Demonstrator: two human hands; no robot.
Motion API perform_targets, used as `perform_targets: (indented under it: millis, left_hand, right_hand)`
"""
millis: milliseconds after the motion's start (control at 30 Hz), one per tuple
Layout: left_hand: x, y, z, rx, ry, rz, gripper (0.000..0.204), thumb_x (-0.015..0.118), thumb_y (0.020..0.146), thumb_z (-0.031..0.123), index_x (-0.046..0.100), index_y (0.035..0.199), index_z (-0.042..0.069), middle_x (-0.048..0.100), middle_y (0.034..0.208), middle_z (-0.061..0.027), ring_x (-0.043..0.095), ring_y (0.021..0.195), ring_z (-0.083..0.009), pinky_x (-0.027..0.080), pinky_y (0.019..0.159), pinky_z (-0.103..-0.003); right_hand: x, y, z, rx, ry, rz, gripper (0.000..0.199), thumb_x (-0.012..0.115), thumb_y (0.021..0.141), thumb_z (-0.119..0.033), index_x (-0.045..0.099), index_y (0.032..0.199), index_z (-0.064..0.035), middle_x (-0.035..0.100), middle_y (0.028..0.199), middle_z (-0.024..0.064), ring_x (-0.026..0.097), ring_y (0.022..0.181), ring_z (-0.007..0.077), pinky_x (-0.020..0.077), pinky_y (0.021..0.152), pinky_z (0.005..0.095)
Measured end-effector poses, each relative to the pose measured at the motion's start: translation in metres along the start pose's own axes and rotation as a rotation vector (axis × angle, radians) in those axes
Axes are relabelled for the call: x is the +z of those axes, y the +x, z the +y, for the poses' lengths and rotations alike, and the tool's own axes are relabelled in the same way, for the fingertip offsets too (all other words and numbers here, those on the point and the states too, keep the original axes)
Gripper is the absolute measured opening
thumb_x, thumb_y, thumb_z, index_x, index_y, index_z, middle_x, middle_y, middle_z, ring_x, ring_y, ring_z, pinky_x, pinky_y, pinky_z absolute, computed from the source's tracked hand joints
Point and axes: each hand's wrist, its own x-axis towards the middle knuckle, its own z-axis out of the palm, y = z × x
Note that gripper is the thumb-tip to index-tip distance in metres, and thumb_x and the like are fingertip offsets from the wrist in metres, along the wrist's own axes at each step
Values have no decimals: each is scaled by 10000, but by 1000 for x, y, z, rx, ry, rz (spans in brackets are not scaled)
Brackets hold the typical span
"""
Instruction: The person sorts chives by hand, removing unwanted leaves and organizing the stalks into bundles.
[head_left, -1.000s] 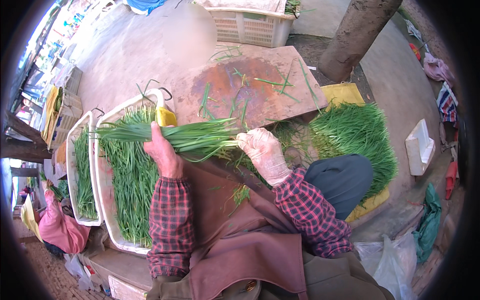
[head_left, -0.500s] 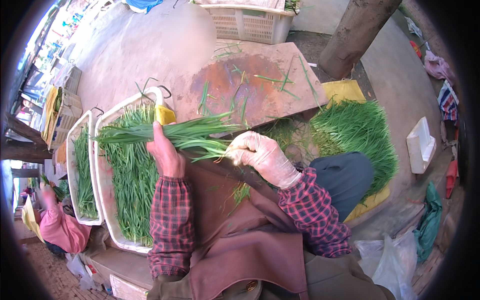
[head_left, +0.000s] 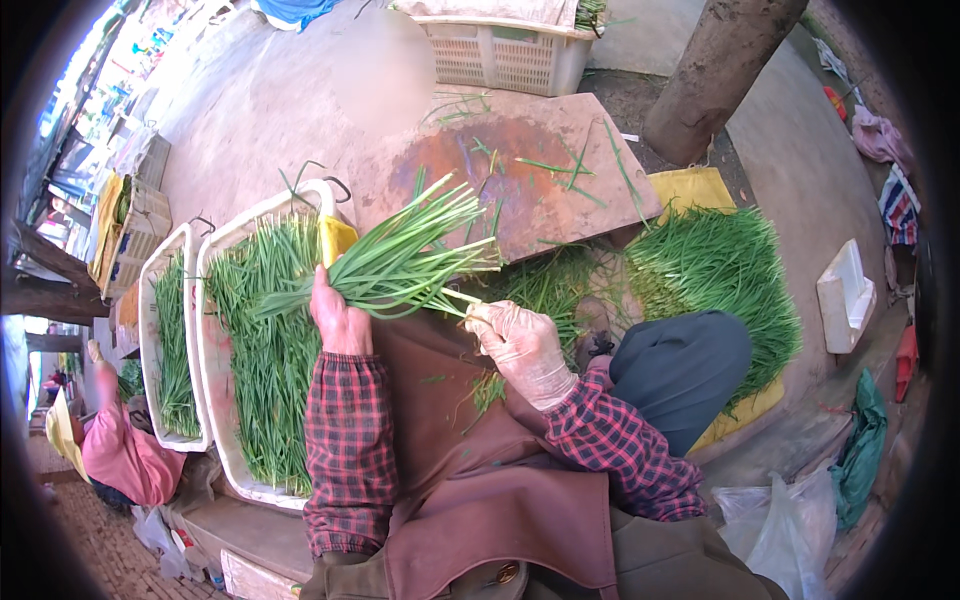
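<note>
My left hand (head_left: pixel 338 318) grips a bundle of long green chives (head_left: pixel 400 258) near its middle, the leaves fanning up and right over a brown apron on my lap. My right hand (head_left: pixel 520 345), in a thin pale glove, pinches a pale strand at the bundle's lower right side. Just left of my left hand a white tray (head_left: pixel 222 420) holds many more chives laid lengthwise. A worn reddish board (head_left: pixel 560 190) with a few loose leaves lies beyond the bundle.
A second white tray of greens (head_left: pixel 152 400) lies further left. A large heap of chives (head_left: pixel 720 270) rests on yellow sheeting at the right. A slatted crate (head_left: pixel 500 55) and a tree trunk (head_left: pixel 715 75) stand ahead. A person in pink (head_left: pixel 125 460) crouches at lower left.
The bundle has swung from lying level to fanning up and right. My right hand has slid down and away from its end, drawing out a pale strand.
</note>
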Motion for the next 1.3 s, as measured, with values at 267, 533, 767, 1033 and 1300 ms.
perform_targets:
  millis: [267, 533, 767, 1033, 1300]
  left_hand:
    - [14, -15, -4, -87, 39, 9, 356, 469, 1063, 266, 606, 1184, -40, 690, 1097, -171, 676, 981, -301, 546, 943, -430]
    - [12, -11, 0, -85, 108, -26, 363, 522, 1045, 298, 610, 1215, -10, 694, 1150, -155, 686, 994, -293, 551, 937, -431]
    - [9, -7, 3, -109, 102, -56, 393, 506, 1045, 328, 605, 1244, 4, 693, 1164, -165, 690, 1004, -314, 554, 940, -453]
    - [6, -8, 0, -101, 165, -57, 377, 498, 1044, 287, 599, 1260, -4, 679, 1205, -178, 682, 1037, -332, 548, 955, -464]
    - [20, -57, 13, 83, 466, -207, 400, 468, 1049, 294, 592, 1289, -1, 663, 1250, -170, 671, 1071, -318, 553, 947, -466]
  right_hand:
    - [-17, -9, -6, 400, 419, -23, 187, 642, 941, -7, 679, 1123, 19, 716, 930, 79, 656, 671, 104, 528, 624, 244]
    - [-29, -27, 29, 752, 677, 43, 143, 639, 970, -80, 693, 1054, 23, 711, 849, 79, 622, 600, 82, 500, 557, 211]
    - [-9, -1, 0, 412, 293, 158, 172, 731, 915, -175, 699, 1001, -29, 692, 779, 74, 639, 599, 154, 514, 560, 281]
    - [10, 25, -8, 153, -486, 153, 259, 765, 867, -293, 681, 929, -56, 655, 666, 81, 653, 571, 280, 501, 515, 379]
    - [-2, 23, 39, 675, 100, 302, 166, 655, 921, -210, 681, 815, -86, 668, 648, 81, 637, 517, 211, 499, 494, 350]
